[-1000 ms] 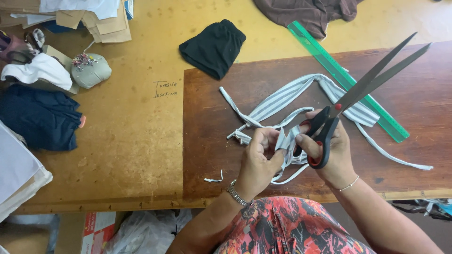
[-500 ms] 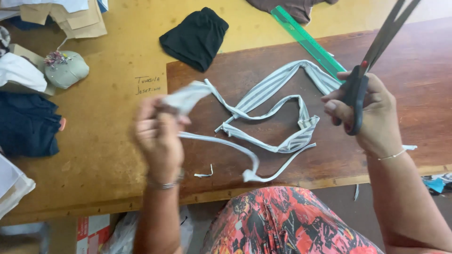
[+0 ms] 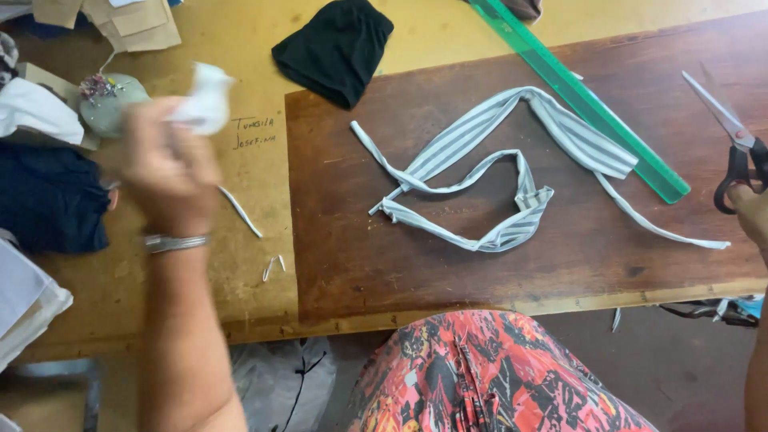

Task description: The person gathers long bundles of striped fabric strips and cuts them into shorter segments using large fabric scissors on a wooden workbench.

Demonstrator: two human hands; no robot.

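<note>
— Holding what, on the left of the frame?
— My left hand [image 3: 164, 164] pinched a pale scrap of fabric [image 3: 204, 100], blurred, above the yellow tabletop [image 3: 200, 280].
— And the scissors [image 3: 732, 148]?
— At the right edge, blades narrowly parted, black handles in my right hand [image 3: 752, 212]. Striped fabric strips [image 3: 488, 172] lay centre on the dark wooden board [image 3: 360, 264], beside the green ruler [image 3: 580, 92].

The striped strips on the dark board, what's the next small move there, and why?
Probably bring the left hand back to the striped strips: it is off to the side gripping a white scrap, while the right hand has the scissors at the board's edge.
</note>
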